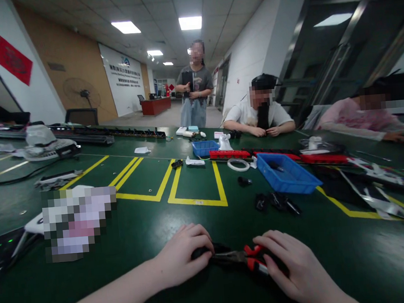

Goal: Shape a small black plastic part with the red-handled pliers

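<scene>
My right hand [291, 267] is closed around the red-and-black handles of needle-nose pliers [250, 259]. The pliers' long jaws point left and reach up to a small black part [200, 252] in my left hand [185, 254]. Thumb and fingers of my left hand pinch this part, so its kind cannot be made out. Whether the jaw tips grip the part or only touch it is hard to tell. Both hands are low over the near side of the green table. Beyond my right hand lie several similar small black parts [278, 201].
A blue tray [291, 182] with dark pieces stands right of centre, a smaller blue tray [205, 148] farther back. A white ring [238, 165] lies between them. Yellow tape [199, 202] marks the green table [141, 231]. Two people sit across at right; another stands behind.
</scene>
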Tool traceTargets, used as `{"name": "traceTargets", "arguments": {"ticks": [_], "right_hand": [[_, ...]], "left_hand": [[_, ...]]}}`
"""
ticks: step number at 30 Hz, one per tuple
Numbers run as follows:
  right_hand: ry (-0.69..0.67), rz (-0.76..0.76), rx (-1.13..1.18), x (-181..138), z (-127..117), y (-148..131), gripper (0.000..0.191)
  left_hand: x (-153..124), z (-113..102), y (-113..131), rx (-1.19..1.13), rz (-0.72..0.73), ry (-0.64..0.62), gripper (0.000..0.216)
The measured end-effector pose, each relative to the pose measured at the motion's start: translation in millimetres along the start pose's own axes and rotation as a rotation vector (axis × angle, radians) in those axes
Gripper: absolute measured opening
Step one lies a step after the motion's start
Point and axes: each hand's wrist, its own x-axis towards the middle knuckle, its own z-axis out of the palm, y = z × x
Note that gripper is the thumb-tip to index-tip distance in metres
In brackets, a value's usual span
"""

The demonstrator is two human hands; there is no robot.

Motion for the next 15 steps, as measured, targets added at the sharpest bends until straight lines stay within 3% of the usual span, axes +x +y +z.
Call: {"name": "traceTargets", "arguments": {"ticks": [6,15], "right_hand": [[-0.011,0.032,-0.005,2.1,-4.3,0.0,0.025],[-0.168,0.089,0.015,4.2,-2.0,-0.2,0.032]], "left_hand": [[-0.1,-0.1,0.2,0.004,-0.002,0.013,0.01],[0.8,4.4,-3.2,0.035,-0.002,0.02,0.011]]}}
